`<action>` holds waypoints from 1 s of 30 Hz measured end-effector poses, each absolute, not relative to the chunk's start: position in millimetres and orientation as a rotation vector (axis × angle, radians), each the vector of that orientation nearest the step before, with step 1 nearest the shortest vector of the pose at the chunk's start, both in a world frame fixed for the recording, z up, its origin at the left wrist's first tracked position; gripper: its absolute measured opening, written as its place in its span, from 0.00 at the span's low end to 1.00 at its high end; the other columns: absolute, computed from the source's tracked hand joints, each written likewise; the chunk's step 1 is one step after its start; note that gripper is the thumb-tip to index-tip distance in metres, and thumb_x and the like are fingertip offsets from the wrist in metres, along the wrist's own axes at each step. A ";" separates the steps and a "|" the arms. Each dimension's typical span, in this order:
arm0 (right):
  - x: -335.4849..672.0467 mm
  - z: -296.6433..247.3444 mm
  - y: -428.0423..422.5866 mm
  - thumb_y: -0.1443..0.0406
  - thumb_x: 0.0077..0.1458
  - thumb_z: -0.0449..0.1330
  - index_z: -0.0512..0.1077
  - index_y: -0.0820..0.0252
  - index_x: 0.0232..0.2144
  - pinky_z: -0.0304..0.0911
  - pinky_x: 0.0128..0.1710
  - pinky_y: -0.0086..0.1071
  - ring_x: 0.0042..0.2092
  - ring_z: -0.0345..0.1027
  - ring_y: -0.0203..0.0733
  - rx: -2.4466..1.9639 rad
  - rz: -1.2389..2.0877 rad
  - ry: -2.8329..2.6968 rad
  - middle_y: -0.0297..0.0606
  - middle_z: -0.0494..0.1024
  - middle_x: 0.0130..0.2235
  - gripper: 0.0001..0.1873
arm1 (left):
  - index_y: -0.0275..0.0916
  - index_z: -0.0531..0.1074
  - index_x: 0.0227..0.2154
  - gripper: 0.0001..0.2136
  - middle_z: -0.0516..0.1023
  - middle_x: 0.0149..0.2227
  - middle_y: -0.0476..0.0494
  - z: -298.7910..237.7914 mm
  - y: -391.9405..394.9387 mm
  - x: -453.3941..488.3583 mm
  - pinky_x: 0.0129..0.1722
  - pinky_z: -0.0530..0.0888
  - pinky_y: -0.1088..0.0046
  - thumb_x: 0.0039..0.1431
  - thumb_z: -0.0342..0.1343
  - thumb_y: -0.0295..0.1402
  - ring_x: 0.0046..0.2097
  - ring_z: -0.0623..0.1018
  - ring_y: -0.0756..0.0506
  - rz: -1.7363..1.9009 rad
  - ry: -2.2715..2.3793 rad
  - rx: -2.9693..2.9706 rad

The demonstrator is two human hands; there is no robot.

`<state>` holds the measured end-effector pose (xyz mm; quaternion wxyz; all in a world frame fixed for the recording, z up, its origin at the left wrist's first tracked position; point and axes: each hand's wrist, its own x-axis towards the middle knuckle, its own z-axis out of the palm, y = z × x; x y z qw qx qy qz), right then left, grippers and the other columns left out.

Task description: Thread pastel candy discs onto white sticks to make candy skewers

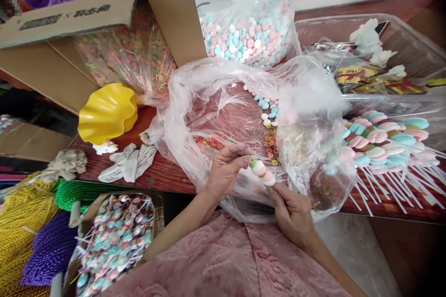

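Over an open clear plastic bag (195,81), I hold a short candy skewer (266,177) strung with white and pink pieces. My right hand (292,206) pinches its lower end, and its stick is hidden by those fingers. At the upper end, my left hand (226,169) has thumb and fingers closed on a small green ring candy (252,163), touching or nearly touching the white piece. Inside the bag lie red and orange ring candies (212,141), more ring candies (272,146), and pastel candies (266,106) in white, blue and pink.
Finished candy skewers (386,141) are piled at right before a clear tray (411,28). Behind stands a full bag of pastel candies (247,32). At left are a cardboard box (104,4), a yellow wavy bowl (108,113) and a box of wrapped skewers (116,236).
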<state>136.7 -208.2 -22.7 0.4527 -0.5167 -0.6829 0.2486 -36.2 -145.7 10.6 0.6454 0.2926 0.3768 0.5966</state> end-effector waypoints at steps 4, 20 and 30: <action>136.3 -23.1 -207.1 0.65 0.62 0.56 0.81 0.60 0.38 0.56 0.20 0.25 0.20 0.60 0.32 -1.265 0.655 -1.657 0.30 0.72 0.22 0.12 | 0.43 0.79 0.34 0.15 0.82 0.33 0.51 11.1 -147.0 -35.7 0.39 0.75 0.74 0.39 0.72 0.29 0.34 0.79 0.52 1.340 0.817 0.608; 152.4 -12.2 -193.3 0.65 0.62 0.56 0.80 0.60 0.35 0.55 0.21 0.25 0.21 0.58 0.31 -1.280 0.609 -1.609 0.30 0.68 0.21 0.12 | 0.40 0.79 0.36 0.22 0.79 0.28 0.53 4.6 -154.3 -20.8 0.38 0.75 0.75 0.33 0.75 0.28 0.32 0.78 0.52 1.123 0.868 0.537; 157.2 -27.5 -183.5 0.64 0.63 0.53 0.78 0.62 0.29 0.55 0.24 0.26 0.23 0.56 0.32 -1.307 0.707 -1.714 0.31 0.66 0.21 0.16 | 0.40 0.79 0.39 0.23 0.79 0.28 0.52 8.9 -141.5 -2.9 0.37 0.74 0.75 0.35 0.75 0.29 0.31 0.77 0.53 1.167 0.897 0.623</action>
